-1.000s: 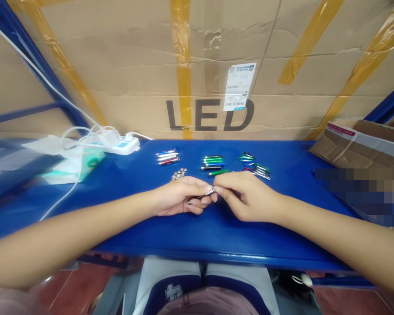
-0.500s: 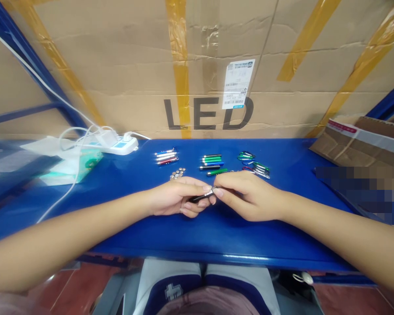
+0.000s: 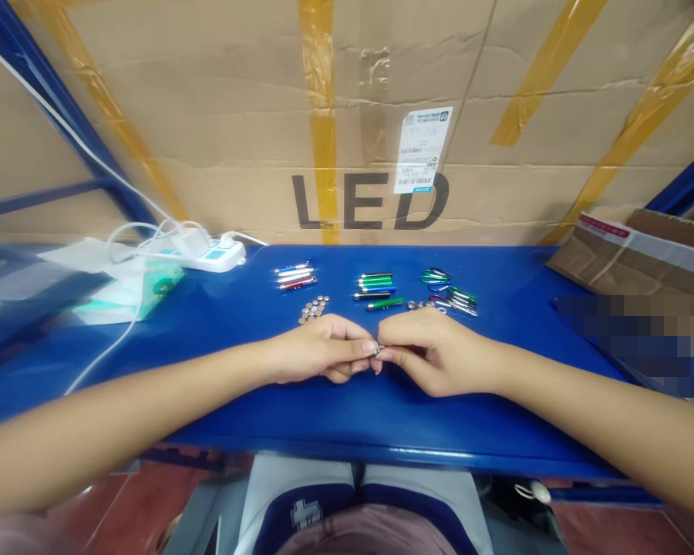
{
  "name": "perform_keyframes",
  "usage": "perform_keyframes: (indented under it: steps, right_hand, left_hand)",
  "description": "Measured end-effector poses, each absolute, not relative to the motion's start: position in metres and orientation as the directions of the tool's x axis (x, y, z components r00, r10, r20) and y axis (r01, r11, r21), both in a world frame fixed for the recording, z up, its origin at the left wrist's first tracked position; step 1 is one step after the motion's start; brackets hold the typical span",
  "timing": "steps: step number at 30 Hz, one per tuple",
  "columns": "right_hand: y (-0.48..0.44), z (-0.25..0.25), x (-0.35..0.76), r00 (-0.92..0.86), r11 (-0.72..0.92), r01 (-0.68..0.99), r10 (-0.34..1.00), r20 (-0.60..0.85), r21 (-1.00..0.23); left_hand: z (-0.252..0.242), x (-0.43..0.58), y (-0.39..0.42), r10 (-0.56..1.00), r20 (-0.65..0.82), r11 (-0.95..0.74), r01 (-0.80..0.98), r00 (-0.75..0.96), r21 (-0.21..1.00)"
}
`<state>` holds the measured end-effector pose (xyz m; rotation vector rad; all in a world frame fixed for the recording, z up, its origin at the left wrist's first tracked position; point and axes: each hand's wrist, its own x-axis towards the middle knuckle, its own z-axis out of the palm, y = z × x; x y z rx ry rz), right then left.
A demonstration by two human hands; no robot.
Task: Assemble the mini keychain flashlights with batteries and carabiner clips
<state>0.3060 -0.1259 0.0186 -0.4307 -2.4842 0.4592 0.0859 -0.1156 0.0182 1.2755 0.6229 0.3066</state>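
Note:
My left hand (image 3: 327, 351) is closed around a small black penlight tube, mostly hidden by the fingers now. Its silver end (image 3: 377, 350) shows between the two hands' fingertips. My right hand (image 3: 439, 351) pinches that silver end with thumb and forefinger. Beyond the left hand lies a cluster of button cells (image 3: 313, 310). Black, green and blue tubes (image 3: 375, 282) lie in a group behind the hands, with one green tube (image 3: 385, 305) nearest. Behind the right hand are small silver caps (image 3: 419, 305) and coloured carabiner clips (image 3: 461, 301).
Slim silver, blue and red pieces (image 3: 294, 276) lie at the back of the blue table (image 3: 324, 420). A white power strip (image 3: 213, 256) with cables and a plastic packet (image 3: 144, 293) occupy the left. A large carton (image 3: 237, 116) stands behind; an open cardboard box (image 3: 630, 250) is at right.
The black tube, visible in my left hand before, is now covered by its fingers. Both hands have shifted slightly nearer to me, with their fingertips still together at the silver end.

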Motion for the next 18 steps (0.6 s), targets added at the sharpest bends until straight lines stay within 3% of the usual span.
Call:
perform_keyframes:
  steps: [9, 14, 18]
  right_hand:
    - [-0.121, 0.018, 0.307, -0.716, 0.727, 0.273, 0.591, 0.372, -0.629]
    - [-0.122, 0.020, 0.305, -0.680, 0.620, 0.308, 0.674, 0.289, -0.721]
    - [-0.125, 0.019, 0.301, -0.607, 0.408, 0.273, 0.776, 0.173, -0.871]
  left_hand:
    - [0.021, 0.090, -0.121, 0.704, 0.030, -0.249, 0.207, 0.709, 0.946]
    - [0.017, 0.089, -0.124, 0.648, 0.258, -0.608, 0.283, 0.717, 0.741]
    - [0.017, 0.087, -0.128, 0.599, 0.341, -0.756, 0.371, 0.724, 0.539]
